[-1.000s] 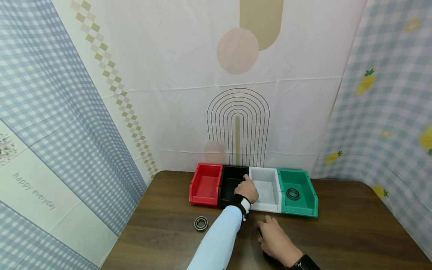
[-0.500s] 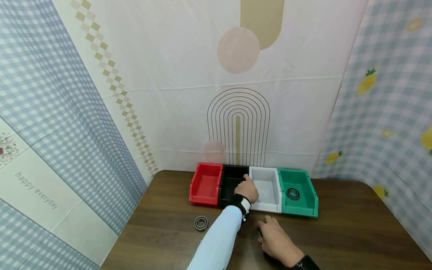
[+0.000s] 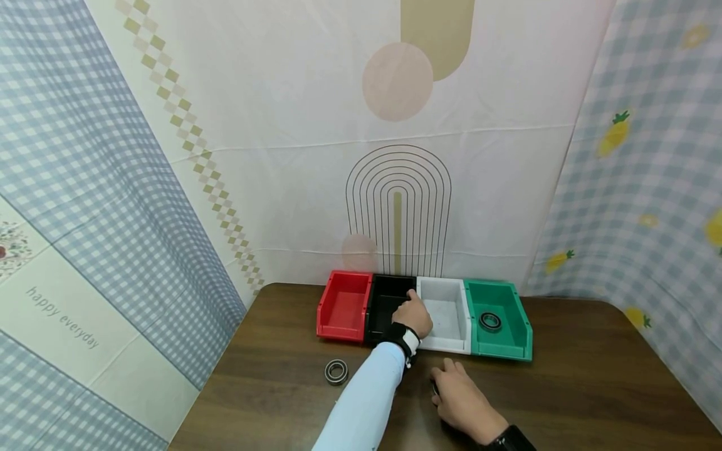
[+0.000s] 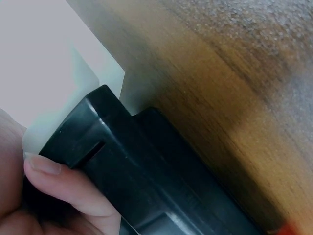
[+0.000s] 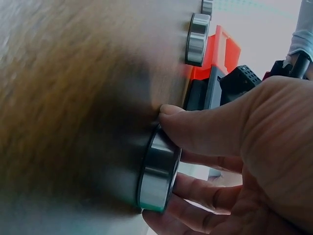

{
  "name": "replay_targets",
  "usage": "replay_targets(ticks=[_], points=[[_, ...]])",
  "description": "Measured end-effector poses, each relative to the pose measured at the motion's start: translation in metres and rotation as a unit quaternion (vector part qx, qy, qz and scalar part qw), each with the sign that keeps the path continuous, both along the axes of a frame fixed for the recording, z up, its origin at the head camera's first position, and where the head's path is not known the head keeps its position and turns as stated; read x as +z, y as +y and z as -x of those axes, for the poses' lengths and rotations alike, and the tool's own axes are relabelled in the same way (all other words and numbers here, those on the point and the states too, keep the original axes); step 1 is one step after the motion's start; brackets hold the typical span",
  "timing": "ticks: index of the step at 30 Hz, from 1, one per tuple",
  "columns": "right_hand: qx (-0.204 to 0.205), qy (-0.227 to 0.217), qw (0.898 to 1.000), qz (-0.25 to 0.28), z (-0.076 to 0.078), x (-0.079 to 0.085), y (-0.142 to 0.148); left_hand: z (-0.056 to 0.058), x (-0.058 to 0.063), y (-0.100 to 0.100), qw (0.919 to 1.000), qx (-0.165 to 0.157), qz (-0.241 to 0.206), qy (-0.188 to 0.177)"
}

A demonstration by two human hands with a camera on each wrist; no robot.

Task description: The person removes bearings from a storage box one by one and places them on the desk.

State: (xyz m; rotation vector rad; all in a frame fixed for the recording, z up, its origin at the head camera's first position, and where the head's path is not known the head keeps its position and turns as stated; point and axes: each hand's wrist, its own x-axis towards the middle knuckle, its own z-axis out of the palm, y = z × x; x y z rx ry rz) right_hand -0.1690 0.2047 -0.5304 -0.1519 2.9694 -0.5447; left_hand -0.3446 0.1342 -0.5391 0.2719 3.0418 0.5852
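Observation:
A black bin [image 3: 386,305] stands in a row between a red bin [image 3: 344,307] and a white bin [image 3: 445,307]. My left hand [image 3: 414,317] grips the black bin's wall on the white bin's side; the left wrist view shows the thumb [image 4: 73,188] pressed on the black plastic. At the table, my right hand [image 3: 465,404] holds a steel ball bearing [image 5: 159,169] between thumb and fingers, its lower edge close over the wood. From the head view, most of that bearing is hidden by the fingers.
A green bin [image 3: 504,294] ends the row on the right, with one bearing [image 3: 490,322] inside. Another bearing [image 3: 336,372] lies on the brown table [image 3: 254,388] left of my left forearm. Patterned cloths [image 3: 304,188] hang behind and at both sides.

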Motion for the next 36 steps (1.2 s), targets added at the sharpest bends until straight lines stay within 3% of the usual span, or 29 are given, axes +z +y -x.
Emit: replay_targets(ticks=[6,36], points=[[0.001,0.002,1.0,0.001,-0.0006,0.0008,0.0003,-0.0054,0.004,-0.0006,1.0,0.003,-0.002,0.005],[-0.001,-0.003,1.0,-0.004,-0.0004,0.0023,-0.0011,-0.0047,0.0035,-0.0016,1.0,0.001,0.0,0.007]])
